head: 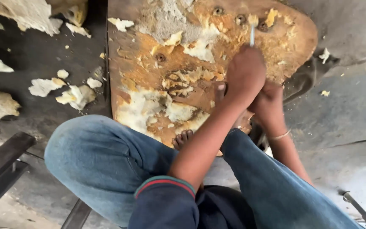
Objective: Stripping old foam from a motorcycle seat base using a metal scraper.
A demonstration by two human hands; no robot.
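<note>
The left hand (245,75) is closing in a fist around a thin metal tool (252,36), whose tip is pressing near the far edge of a wooden board (149,55) lying on the floor (348,110). The right hand (267,101) is sitting just behind it; I cannot tell its grip. Foam scraps (76,96) are lying beside the board's left edge.

The left hand (245,76) hid the grip of the thin metal tool (252,35), so only its shaft showed. The right hand (268,104) lay mostly hidden behind the left. The far edge of the wooden board (149,63) was cut off, and the near knees covered its near edge.
</note>
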